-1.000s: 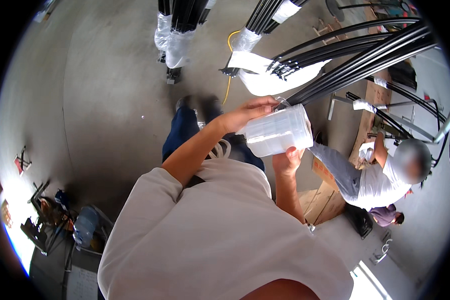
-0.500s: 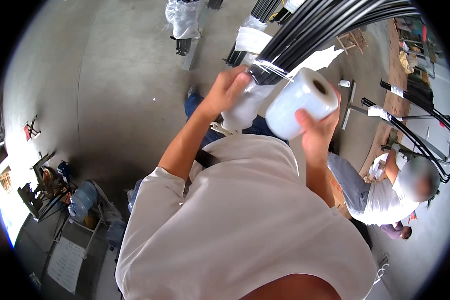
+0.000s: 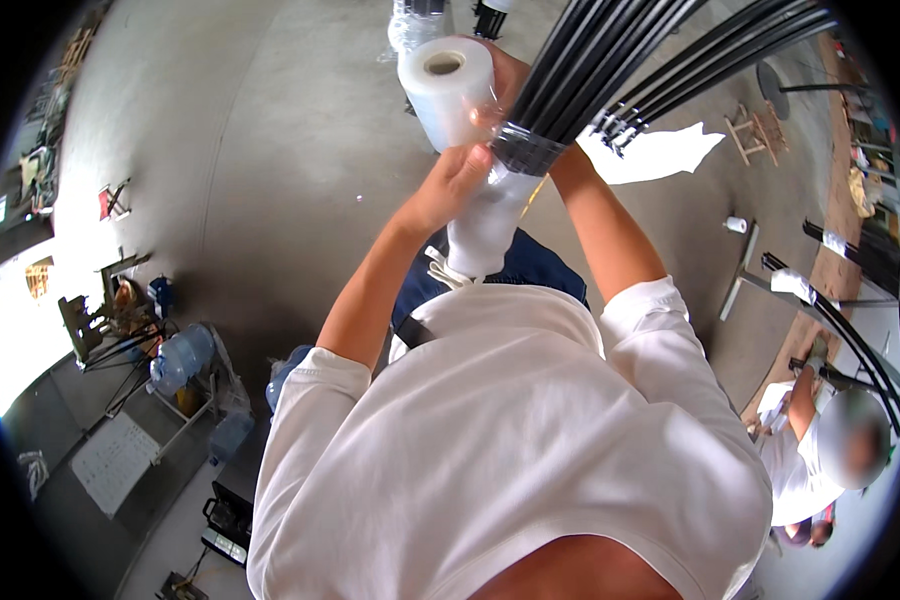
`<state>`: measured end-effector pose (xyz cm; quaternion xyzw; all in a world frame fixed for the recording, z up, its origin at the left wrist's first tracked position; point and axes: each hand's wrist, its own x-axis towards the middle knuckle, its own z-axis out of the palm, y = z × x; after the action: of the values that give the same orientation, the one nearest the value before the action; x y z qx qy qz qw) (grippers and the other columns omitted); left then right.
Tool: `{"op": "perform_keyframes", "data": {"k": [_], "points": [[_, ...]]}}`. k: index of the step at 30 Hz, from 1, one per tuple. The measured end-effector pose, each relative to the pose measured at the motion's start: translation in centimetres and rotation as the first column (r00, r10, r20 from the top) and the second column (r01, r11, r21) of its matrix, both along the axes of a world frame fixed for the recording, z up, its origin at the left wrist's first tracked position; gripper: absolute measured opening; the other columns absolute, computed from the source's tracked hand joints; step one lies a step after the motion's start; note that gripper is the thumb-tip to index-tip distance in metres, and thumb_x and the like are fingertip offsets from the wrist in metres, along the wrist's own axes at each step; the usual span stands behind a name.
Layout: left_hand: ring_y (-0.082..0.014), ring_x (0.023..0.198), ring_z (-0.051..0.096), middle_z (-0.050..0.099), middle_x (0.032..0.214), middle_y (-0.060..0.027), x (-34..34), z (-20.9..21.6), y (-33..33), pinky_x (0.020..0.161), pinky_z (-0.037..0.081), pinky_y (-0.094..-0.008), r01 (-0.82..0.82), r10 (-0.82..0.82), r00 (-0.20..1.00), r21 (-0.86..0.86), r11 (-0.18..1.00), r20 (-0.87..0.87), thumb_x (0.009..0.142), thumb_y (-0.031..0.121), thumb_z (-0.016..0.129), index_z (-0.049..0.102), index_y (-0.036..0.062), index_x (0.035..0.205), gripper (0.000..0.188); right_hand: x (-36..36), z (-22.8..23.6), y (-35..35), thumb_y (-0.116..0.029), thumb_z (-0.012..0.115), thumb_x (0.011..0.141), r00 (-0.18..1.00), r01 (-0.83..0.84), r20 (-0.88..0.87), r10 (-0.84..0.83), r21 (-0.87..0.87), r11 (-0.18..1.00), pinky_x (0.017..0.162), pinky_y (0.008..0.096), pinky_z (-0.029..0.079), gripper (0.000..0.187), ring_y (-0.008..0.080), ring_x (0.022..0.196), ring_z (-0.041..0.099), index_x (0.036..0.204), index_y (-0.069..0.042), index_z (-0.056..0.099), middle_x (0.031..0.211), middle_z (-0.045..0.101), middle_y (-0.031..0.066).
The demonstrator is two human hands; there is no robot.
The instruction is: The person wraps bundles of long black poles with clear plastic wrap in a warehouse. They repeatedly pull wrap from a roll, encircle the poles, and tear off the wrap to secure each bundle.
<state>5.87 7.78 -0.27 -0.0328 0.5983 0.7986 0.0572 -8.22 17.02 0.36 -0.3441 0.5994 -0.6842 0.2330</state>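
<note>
head view: hands (image 3: 450, 187) grip film-wrapped black rods (image 3: 573, 78), left, and translucent roll (image 3: 442, 105), right

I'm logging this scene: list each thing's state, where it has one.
Clear film roll: held, hollow core open
Held black rods: bundled, wrapped near their ends
Left hand: closed on the rods' wrapped end
Right hand: closed on the roll
Neighbouring black rods: ends uncovered
White sheet: spread out, uneven-edged
Water bottle: whether capped, cannot tell

Bundled black rods (image 3: 592, 70) and a wooden bench (image 3: 842, 262) show a workshop.
</note>
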Motion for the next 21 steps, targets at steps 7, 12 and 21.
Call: {"op": "perform_keyframes", "data": {"k": [7, 12, 21], "points": [[-0.0171, 0.075, 0.053, 0.055, 0.076, -0.0053, 0.8, 3.4, 0.6, 0.064, 0.04, -0.0302, -0.074, 0.064, 0.997, -0.497, 0.865, -0.037, 0.09, 0.05, 0.026, 0.052, 0.0013, 0.092, 0.055, 1.0, 1.7, 0.5, -0.018, 0.062, 0.075, 1.0, -0.021, -0.017, 0.02, -0.042, 0.999, 0.082, 0.0277, 0.041, 0.047, 0.0153, 0.096, 0.05, 0.117, -0.004, 0.045, 0.105, 0.052, 0.0069], [-0.0311, 0.087, 0.052, 0.056, 0.09, -0.0175, 0.0, 11.5, -0.1, 0.076, 0.04, -0.0388, 0.566, 0.041, 0.806, -0.789, 0.24, 0.59, 0.09, 0.045, 0.03, 0.051, 0.002, 0.095, 0.048, 1.5, 2.0, 0.5, -0.019, 0.061, 0.076, 0.999, -0.004, -0.048, 0.001, -0.068, 0.998, 0.083, 0.0283, 0.04, 0.049, 0.0158, 0.1, 0.048, 0.119, -0.005, 0.043, 0.109, 0.051, 0.0082], [-0.0196, 0.1, 0.049, 0.049, 0.108, -0.0112, 0.6, 6.0, -2.8, 0.085, 0.039, -0.0328, -0.272, 0.25, 0.962, -0.347, 0.898, -0.108, 0.062, 0.044, 0.07, 0.034, -0.0014, 0.121, 0.082, 3.6, 3.6, 0.5, -0.021, 0.059, 0.078, 0.996, -0.078, -0.048, 0.071, -0.152, 0.985, 0.087, 0.0295, 0.039, 0.052, 0.0168, 0.106, 0.045, 0.124, -0.006, 0.04, 0.116, 0.048, 0.0105]]}}
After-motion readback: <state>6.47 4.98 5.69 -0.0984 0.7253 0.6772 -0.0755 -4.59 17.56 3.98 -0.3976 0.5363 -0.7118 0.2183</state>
